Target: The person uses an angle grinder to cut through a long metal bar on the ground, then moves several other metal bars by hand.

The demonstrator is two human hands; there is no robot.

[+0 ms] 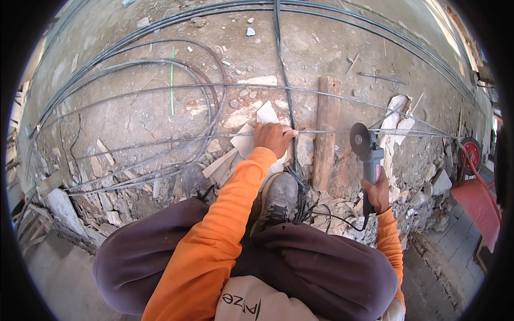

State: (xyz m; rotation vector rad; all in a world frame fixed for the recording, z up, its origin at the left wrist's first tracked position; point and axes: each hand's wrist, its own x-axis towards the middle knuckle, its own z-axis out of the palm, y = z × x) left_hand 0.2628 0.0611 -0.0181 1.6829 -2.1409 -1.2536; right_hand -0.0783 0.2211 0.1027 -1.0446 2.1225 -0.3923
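Grinder (pixel 372 168) sits clasped in the right hand (pixel 378 193) while the left hand (pixel 274 139) grips a thin rod (pixel 309 131).

To my right I see a red wheelbarrow (pixel 476 206) with a red-hubbed wheel (pixel 471 155). Far left of me lies a thin green strip (pixel 172 80); near left, a pale slab (pixel 67 211); far off, a whitish stone (pixel 250 31).

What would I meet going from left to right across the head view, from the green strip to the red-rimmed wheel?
Green strip → left hand → wooden plank → angle grinder, held in the right hand → red-rimmed wheel.
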